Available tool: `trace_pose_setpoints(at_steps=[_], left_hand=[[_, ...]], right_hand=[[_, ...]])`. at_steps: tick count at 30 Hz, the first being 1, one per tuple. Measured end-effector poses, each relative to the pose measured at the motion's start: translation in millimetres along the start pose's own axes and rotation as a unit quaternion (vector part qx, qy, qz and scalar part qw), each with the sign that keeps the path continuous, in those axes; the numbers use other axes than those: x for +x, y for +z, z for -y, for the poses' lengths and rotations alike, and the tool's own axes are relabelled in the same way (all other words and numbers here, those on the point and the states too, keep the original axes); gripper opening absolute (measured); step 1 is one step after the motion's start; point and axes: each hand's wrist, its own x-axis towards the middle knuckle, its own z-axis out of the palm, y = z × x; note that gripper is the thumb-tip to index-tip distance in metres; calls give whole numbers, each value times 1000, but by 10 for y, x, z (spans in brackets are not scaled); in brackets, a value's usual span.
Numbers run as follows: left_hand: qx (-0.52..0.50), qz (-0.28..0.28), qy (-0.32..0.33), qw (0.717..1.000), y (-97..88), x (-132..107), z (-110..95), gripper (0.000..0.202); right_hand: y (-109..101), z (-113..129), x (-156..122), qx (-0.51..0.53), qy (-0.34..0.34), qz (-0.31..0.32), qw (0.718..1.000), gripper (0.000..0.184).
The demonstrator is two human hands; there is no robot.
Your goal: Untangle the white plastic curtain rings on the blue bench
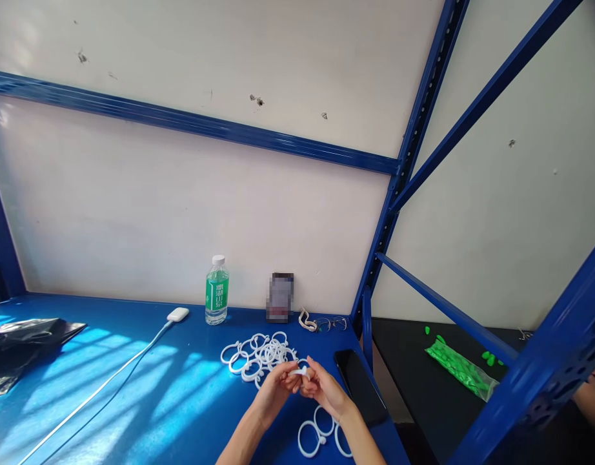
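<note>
My left hand [277,386] and my right hand [323,389] meet just in front of a pile of white plastic rings [273,352]. Between their fingertips is one white plastic ring [300,371], seen nearly edge-on and partly covered by the fingers. Both hands are closed in a pinch on it. Below my right wrist lie a few more white rings [307,440], touching or close together, some with a small knob; my forearm hides part of them.
A black phone [360,387] lies right of my hands. Behind stand a water bottle [217,294] and a blurred-out upright object [280,297], with glasses [332,324] nearby. Leftward are a white charger [178,314] and black bag [26,349]. Blue posts separate a black table holding green pieces [459,368].
</note>
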Motion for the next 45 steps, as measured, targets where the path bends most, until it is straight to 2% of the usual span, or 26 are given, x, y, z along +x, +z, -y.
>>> trace_pose_setpoints(at_steps=[4,7,10,12,13,15,16,17,19,22,25,27,30,33,35,39,42,45], left_hand=[[-18,-20,24,999,17,2,-16,45],[-47,-30,18,998,21,1,-68,41],[2,-50,45,998,-15,14,-108,32],[124,-77,97,984,-56,23,-105,31],[203,-98,126,966,-76,23,-95,31],[362,-151,173,904,-105,13,-67,31],[429,-176,194,865,-114,3,-53,31],[486,-198,215,824,-119,-8,-42,30],[571,-221,254,749,-128,-26,-29,28],[652,-235,290,660,-155,-30,-30,29],[705,-260,289,593,-206,-13,-28,29],[723,-272,285,567,-240,-4,-19,28],[725,-284,285,559,-267,0,-8,25],[705,-276,295,583,-237,-15,-23,23],[686,-235,304,617,-179,-34,-45,20],[663,-95,293,682,-21,-82,-62,17],[665,-28,274,694,66,-109,-25,16],[680,-3,259,686,106,-121,27,12]], right_hand=[[29,1,27,23,-18,-15,999,64],[52,36,27,-9,-39,-22,999,58],[22,97,-7,-130,-65,-60,988,49],[-38,138,-47,-276,-74,-134,949,32],[-77,155,-70,-359,-74,-179,913,22],[-162,180,-120,-494,-61,-250,830,11],[-203,187,-146,-535,-47,-259,803,15],[-240,191,-173,-561,-29,-255,787,19],[-297,191,-226,-584,3,-222,781,24],[-342,177,-289,-599,25,-176,780,30],[-359,151,-310,-605,26,-153,781,34],[-367,126,-299,-606,17,-150,781,33],[-374,86,-265,-602,8,-153,784,30],[-366,67,-235,-592,0,-163,789,30],[-354,71,-218,-576,-14,-173,798,29],[-331,73,-173,-506,-50,-186,841,22],[-318,49,-130,-437,-74,-188,876,15],[-291,33,-96,-371,-83,-185,906,10]])
